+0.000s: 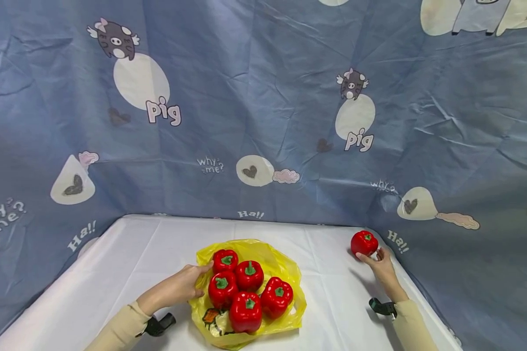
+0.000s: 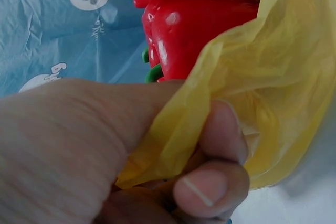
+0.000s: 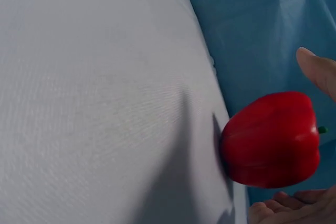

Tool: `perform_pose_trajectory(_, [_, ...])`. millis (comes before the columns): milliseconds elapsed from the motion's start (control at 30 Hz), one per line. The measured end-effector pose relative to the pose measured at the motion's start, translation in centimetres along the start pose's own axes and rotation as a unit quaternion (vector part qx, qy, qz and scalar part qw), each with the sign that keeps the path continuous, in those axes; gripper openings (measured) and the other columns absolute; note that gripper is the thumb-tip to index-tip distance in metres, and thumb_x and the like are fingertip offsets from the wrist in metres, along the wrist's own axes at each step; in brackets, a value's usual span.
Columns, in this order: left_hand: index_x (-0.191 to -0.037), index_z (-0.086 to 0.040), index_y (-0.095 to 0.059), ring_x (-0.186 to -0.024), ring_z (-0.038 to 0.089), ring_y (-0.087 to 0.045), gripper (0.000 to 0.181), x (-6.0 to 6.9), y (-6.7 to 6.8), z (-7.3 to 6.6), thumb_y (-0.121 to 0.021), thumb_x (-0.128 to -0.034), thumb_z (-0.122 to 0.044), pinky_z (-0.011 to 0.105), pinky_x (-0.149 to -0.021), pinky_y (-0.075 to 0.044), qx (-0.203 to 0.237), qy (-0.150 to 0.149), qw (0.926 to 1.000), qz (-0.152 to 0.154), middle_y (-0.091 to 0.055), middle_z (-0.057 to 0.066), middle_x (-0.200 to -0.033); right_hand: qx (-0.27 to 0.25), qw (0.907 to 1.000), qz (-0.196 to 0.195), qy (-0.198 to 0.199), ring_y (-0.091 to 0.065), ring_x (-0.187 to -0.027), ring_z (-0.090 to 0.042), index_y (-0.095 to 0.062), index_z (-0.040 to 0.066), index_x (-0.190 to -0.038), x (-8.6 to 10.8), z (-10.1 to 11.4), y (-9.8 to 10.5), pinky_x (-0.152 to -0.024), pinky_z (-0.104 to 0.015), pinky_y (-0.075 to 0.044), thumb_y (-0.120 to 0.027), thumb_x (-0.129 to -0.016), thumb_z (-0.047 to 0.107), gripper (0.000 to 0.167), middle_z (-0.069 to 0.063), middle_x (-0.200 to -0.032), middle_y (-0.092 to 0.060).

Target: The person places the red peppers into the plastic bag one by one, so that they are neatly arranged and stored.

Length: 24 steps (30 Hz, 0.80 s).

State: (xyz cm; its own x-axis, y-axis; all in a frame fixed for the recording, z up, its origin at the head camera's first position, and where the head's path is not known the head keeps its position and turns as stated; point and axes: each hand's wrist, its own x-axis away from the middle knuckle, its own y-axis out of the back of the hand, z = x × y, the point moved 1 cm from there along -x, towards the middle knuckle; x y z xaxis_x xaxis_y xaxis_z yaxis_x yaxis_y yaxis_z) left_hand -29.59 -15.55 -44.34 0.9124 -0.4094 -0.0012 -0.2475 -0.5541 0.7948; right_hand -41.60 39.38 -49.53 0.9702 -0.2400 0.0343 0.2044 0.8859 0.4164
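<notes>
My left hand (image 1: 179, 287) pinches the left rim of a yellow plastic bag (image 1: 283, 258); the left wrist view shows the film (image 2: 273, 72) caught between thumb and curled fingers. Several red bell peppers (image 1: 246, 312) with green stems lie on the opened bag. Far to the right, my right hand (image 1: 386, 274) is at a single red bell pepper (image 1: 363, 243) standing on the table. In the right wrist view, thumb and fingers are spread either side of that pepper (image 3: 273, 140), with gaps visible around it.
A white cloth covers the table (image 1: 329, 278). Behind it and along both sides hangs a blue printed curtain (image 1: 263, 122). The single pepper stands near the table's far right corner, close to the curtain. Black wrist mounts (image 1: 159, 325) sit on both forearms.
</notes>
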Motion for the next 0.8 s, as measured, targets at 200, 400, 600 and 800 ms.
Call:
perform_pose_trajectory(200, [-0.137,0.014,-0.043,-0.078,0.021,-0.051,0.070,-0.1,0.0,0.0,-0.073,-0.0736,0.009,0.025,-0.055,-0.040,-0.009,-0.004,1.0000,-0.001,-0.050,0.035,-0.134,-0.005,0.9999,-0.006,-0.007,-0.006,-0.146,-0.043,0.012,-0.006,-0.151,-0.5,-0.7,-0.4,-0.116,-0.051,-0.017,-0.073,-0.083,0.041,0.118,-0.030,-0.158,0.003])
perform_pose_trajectory(400, [-0.137,0.015,-0.043,-0.086,0.023,-0.054,0.071,-0.1,0.0,0.1,-0.074,-0.0731,0.009,0.026,-0.057,-0.043,-0.011,-0.010,0.9999,-0.001,-0.049,0.035,-0.134,-0.034,0.9991,-0.023,-0.005,-0.007,-0.147,-0.041,0.011,-0.005,-0.151,-1.0,-1.3,-0.6,-0.117,-0.048,-0.017,-0.071,-0.085,0.039,0.114,-0.028,-0.159,0.001])
perform_pose_trajectory(600, [-0.136,0.014,-0.044,-0.097,0.025,-0.054,0.070,-0.1,-0.1,0.1,-0.074,-0.0728,0.009,0.028,-0.061,-0.045,-0.016,-0.004,0.9999,-0.003,-0.050,0.034,-0.135,-0.054,0.9973,-0.049,-0.005,-0.011,-0.146,-0.041,0.006,-0.004,-0.152,-1.6,-1.9,-0.7,-0.116,-0.048,-0.019,-0.072,-0.085,0.037,0.112,-0.027,-0.159,-0.003])
perform_pose_trajectory(800, [-0.136,0.015,-0.044,-0.094,0.025,-0.054,0.070,-0.2,-0.2,0.2,-0.075,-0.0728,0.008,0.027,-0.060,-0.044,-0.022,-0.005,0.9997,-0.003,-0.051,0.034,-0.134,-0.046,0.9970,-0.062,0.000,-0.014,-0.146,-0.040,0.002,-0.003,-0.153,-2.1,-2.2,-0.9,-0.115,-0.049,-0.022,-0.073,-0.084,0.037,0.110,-0.027,-0.159,-0.006])
